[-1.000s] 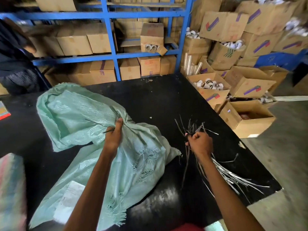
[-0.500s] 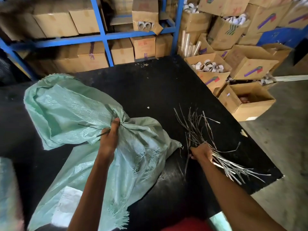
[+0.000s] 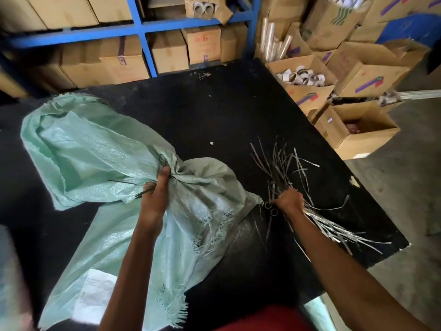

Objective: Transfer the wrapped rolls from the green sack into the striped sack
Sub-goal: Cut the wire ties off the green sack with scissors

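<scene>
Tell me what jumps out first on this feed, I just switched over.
A big pale green sack sprawls across the left of the black table, its neck bunched in the left hand. On the right, the right hand grips a bundle of silvery strips. Open cardboard boxes crowd the floor at far right.

A single wide-angle view looks forward and steeply down from the person's head, close over both forearms. The left hand (image 3: pixel 156 199), fist closed on the bunched neck of the pale green woven sack (image 3: pixel 95 158), sits left of centre; the right hand (image 3: pixel 290 201) right of centre. Beyond the grips lie the black tabletop (image 3: pixel 214 111) and blue metal shelving (image 3: pixel 143 29).
</scene>
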`<state>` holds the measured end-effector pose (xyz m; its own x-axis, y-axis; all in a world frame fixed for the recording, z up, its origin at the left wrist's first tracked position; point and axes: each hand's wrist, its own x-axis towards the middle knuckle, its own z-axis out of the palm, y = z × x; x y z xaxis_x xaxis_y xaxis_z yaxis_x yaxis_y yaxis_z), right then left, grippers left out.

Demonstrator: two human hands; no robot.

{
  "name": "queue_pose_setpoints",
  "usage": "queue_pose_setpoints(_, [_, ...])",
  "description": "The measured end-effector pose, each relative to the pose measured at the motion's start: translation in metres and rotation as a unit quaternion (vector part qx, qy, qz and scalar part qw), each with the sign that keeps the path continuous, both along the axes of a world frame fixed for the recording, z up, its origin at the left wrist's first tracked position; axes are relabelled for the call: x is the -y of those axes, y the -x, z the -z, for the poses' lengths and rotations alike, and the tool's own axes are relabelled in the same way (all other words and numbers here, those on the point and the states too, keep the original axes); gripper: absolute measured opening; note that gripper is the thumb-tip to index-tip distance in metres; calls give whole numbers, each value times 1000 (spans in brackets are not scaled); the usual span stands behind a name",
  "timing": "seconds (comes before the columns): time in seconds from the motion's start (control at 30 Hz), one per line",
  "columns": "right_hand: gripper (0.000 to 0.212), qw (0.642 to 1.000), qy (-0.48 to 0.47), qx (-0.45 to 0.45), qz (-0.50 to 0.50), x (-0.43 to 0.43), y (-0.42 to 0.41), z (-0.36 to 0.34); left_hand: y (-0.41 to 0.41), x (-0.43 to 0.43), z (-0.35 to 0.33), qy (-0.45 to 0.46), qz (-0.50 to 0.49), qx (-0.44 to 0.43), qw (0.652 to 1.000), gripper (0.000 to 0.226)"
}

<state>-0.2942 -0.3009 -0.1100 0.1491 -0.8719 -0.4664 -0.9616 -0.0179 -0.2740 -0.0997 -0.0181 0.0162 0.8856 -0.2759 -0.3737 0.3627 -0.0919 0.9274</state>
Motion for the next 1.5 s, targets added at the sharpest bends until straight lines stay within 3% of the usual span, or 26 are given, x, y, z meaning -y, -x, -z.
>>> queue_pose_setpoints(0.07, [21, 998, 29, 52, -25, -3, -9, -10, 1, 0, -2, -2, 0, -1, 1000, 34])
queue_pose_setpoints(0.17, [12, 980, 73, 177, -50, -13, -33, -37, 1, -1, -7, 3, 2, -14, 1000, 39])
queue_pose_setpoints(0.33, [1, 900, 115, 387, -162, -52, -88, -101, 9, -8, -23, 15, 7, -8, 1000, 37])
queue_pose_setpoints(0.43, [20, 845, -36, 445, -294, -86, -112, -141, 10, -20, -27, 28, 46, 3, 999, 50])
queue_pose_setpoints(0.53, [43, 791, -215, 390, -419, -120, -126, -165, 12, -31, -36, 28, 78, 13, 996, 64])
queue_pose_setpoints(0.63, [35, 761, -227, 349, -497, -141, -126, -176, 8, -44, -43, 20, 96, 16, 995, 70])
queue_pose_setpoints(0.73, [40, 775, -128, 349, -512, -156, -126, -174, 6, -55, -47, -12, 122, 32, 992, 83])
queue_pose_setpoints(0.83, [24, 791, -44, 377, -480, -165, -132, -163, 11, -60, -54, -69, 129, 79, 986, 68])
queue_pose_setpoints(0.93, [22, 804, -25, 403, -437, -163, -134, -153, 13, -74, -55, -133, 108, 117, 978, 65])
queue_pose_setpoints(1.03, [23, 805, -10, 408, -430, -161, -135, -149, 16, -90, -55, -250, 61, 248, 934, 33])
queue_pose_setpoints(1.13, [28, 807, 4, 409, -426, -164, -139, -147, 28, -97, -62, -246, 3, 338, 909, 7])
queue_pose_setpoints(1.23, [34, 804, 22, 412, -428, -165, -140, -146, 33, -100, -60, -250, -12, 374, 893, 9])
queue_pose_setpoints(1.37, [40, 802, 34, 419, -425, -168, -137, -147, 40, -94, -64, -211, 14, 372, 904, 18])
queue_pose_setpoints(1.5, [39, 803, 33, 410, -430, -168, -133, -145, 41, -85, -65, -263, -2, 408, 874, 12])
